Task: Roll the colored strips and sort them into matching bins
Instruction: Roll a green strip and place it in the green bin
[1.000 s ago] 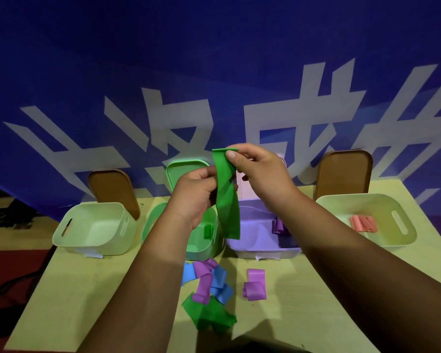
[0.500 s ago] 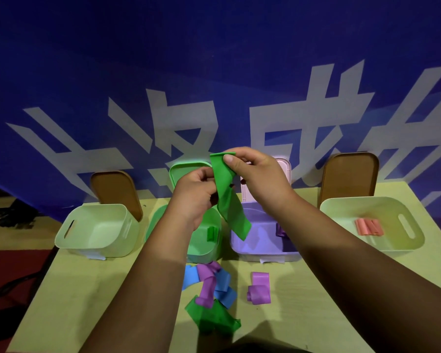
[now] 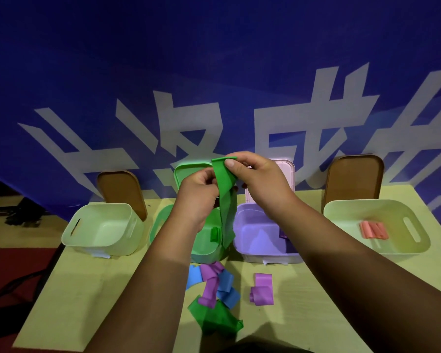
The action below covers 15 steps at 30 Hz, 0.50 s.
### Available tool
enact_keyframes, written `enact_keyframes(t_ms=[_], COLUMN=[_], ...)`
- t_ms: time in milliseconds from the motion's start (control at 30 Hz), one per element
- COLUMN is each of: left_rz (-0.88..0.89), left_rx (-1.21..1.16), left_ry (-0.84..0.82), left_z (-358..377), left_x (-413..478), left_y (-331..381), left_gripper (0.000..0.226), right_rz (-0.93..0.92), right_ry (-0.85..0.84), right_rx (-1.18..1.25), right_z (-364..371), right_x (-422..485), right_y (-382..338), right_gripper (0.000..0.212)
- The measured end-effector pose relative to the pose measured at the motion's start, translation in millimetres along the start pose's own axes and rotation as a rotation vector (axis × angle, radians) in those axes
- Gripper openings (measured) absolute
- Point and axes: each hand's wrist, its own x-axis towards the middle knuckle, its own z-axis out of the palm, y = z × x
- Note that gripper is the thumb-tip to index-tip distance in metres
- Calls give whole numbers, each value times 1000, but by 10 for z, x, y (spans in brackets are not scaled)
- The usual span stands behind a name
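Swung back from its rightward kick, the tail of the held green strip [image 3: 225, 200] now hangs straight down, in front of the gap between the green bin [image 3: 206, 245] and the purple bin [image 3: 255, 233]. Near the desk's [image 3: 316, 301] front edge lies a loose heap: a crumpled green strip [image 3: 214, 319], blue strips [image 3: 225, 286] and purple strips [image 3: 210, 284]. A lone purple strip [image 3: 262, 289] lies beside it, with bare desk on both sides. Above, the right hand's [image 3: 260, 182] fingers pinch the flat, slightly twisted strip's top end. The left hand's [image 3: 199, 192] fingers curl on it just below. Pink rolls [image 3: 373, 230] lie in the right pale bin [image 3: 377, 215]. Behind, the blue banner [image 3: 214, 72] carries large white characters, cropped and unreadable.
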Motion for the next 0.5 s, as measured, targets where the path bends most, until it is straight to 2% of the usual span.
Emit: enact_keyframes(t_ms=[233, 500], left_rz=[41, 10], left_rx=[21, -8], left_ry=[28, 21], left_z=[9, -16], left_x=[-61, -57], left_y=[35, 31], left_gripper=[32, 22], right_rz=[-16, -35], right_ry=[0, -10], right_rx=[3, -39], right_z=[8, -8], right_x=[-18, -33], right_y=[7, 5], right_gripper=[15, 17])
